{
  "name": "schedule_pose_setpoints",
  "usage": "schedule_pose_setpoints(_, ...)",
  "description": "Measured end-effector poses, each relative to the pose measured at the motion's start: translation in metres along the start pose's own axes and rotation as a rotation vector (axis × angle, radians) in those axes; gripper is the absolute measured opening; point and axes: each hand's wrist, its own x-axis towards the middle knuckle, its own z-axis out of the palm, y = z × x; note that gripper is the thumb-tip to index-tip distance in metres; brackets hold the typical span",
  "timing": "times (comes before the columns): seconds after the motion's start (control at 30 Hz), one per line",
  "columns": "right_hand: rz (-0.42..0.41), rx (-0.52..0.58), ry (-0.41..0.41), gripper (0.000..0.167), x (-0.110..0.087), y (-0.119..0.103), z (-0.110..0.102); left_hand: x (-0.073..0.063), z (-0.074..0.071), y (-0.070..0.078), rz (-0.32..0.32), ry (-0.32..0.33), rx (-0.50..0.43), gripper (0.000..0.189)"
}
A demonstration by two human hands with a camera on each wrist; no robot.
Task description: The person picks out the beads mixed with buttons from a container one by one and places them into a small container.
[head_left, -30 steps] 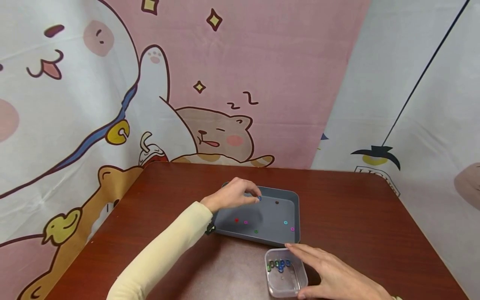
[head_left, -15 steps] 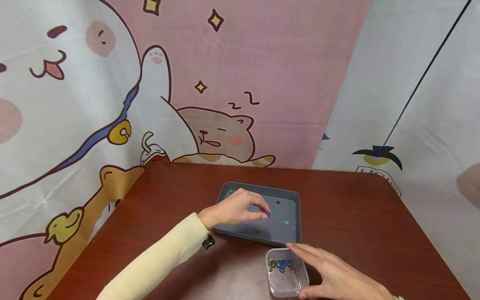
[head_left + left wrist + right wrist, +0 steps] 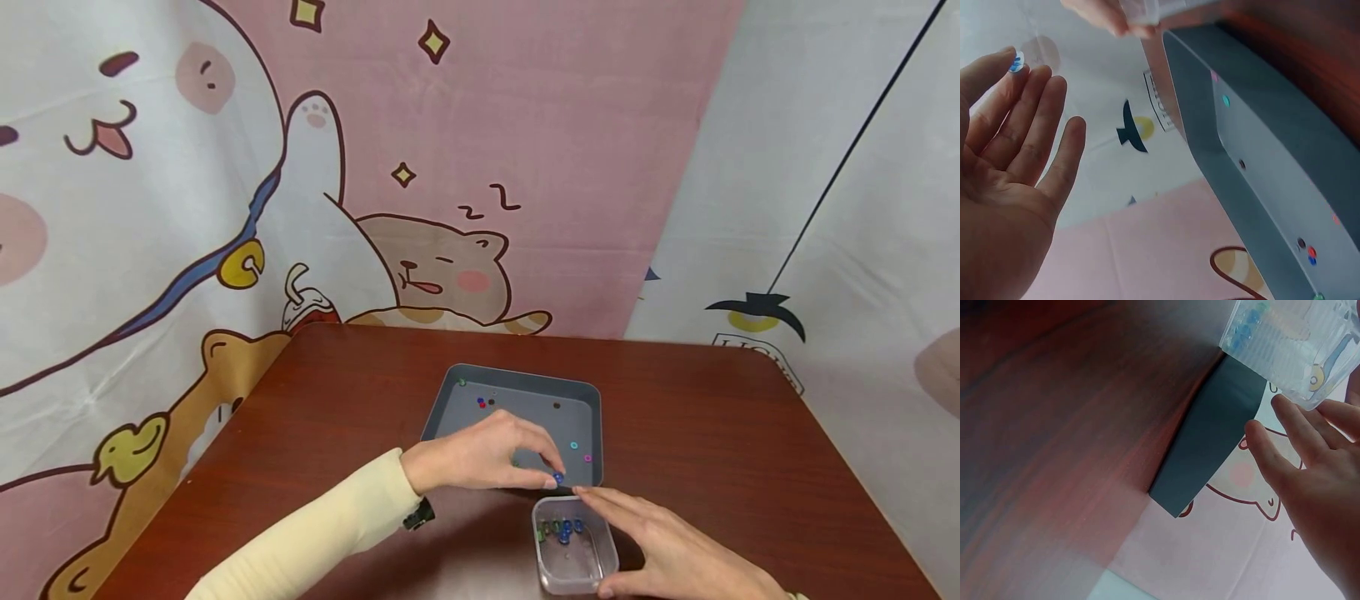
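In the head view my left hand (image 3: pixel 487 454) pinches a blue marble (image 3: pixel 558 477) between thumb and fingertips, over the near edge of a grey tray (image 3: pixel 594 417). The left wrist view shows this marble (image 3: pixel 1017 61) as clear glass with blue inside; the other fingers are extended. A clear plastic box (image 3: pixel 573 575) stands just in front of the tray, with several blue and green marbles (image 3: pixel 564 533) in it. My right hand (image 3: pixel 667 542) rests at the box's right side, fingers fairly straight, index fingertip at the far rim and thumb at the near corner.
Small coloured rings and beads lie scattered in the tray, among them a cyan ring (image 3: pixel 573 445), a magenta ring (image 3: pixel 588 458) and a dark bead (image 3: pixel 557 406). The brown table (image 3: pixel 720 433) ends at a printed cloth backdrop (image 3: pixel 585 167).
My left hand has moved from the tray's far part toward me and rightward with the blue marble, near the box. Beads at the tray's left have come into sight. My right hand has stayed.
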Motion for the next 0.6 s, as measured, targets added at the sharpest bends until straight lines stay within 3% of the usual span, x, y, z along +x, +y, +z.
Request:
schedule_pose_setpoints(0.3, -0.042, 0.025, 0.030, 0.089, -0.002, 0.002, 0.001, 0.004, 0.021, 0.018, 0.113, -0.083, 0.038, 0.018)
schedule_pose_setpoints(0.6, -0.043, 0.033, 0.034, 0.089, -0.002, 0.001, 0.003, 0.002, 0.038, 0.022, 0.138, -0.184, 0.095, 0.020)
